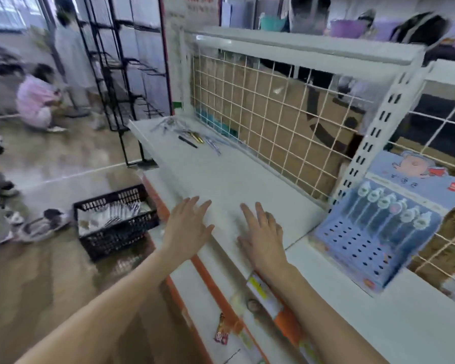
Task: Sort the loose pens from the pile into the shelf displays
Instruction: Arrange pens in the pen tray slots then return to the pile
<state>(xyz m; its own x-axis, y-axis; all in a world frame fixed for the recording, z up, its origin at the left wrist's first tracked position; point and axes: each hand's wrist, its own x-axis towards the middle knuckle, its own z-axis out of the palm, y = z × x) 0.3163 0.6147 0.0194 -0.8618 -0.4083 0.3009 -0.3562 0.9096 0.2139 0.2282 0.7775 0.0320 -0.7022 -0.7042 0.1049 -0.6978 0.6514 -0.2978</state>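
Observation:
A pile of loose pens (pixel 184 134) lies at the far left end of the white shelf (pixel 229 177), among them a black pen (pixel 187 142) and a gold one (pixel 196 137). My left hand (pixel 188 227) and my right hand (pixel 264 236) hover with straight, spread fingers over the shelf's near front edge and hold nothing. A blue pen display stand (pixel 373 240) with several cartoon-topped pens in its holes stands at the right on the neighbouring shelf section. The view is blurred by motion.
A wire grid back panel (pixel 273 114) closes the shelf behind. A black plastic crate (pixel 116 222) with packaged goods sits on the floor at the left. A black wire rack (pixel 121 74) stands beyond. People crouch and stand at the far left. Orange-edged lower shelves (pixel 221 298) lie below.

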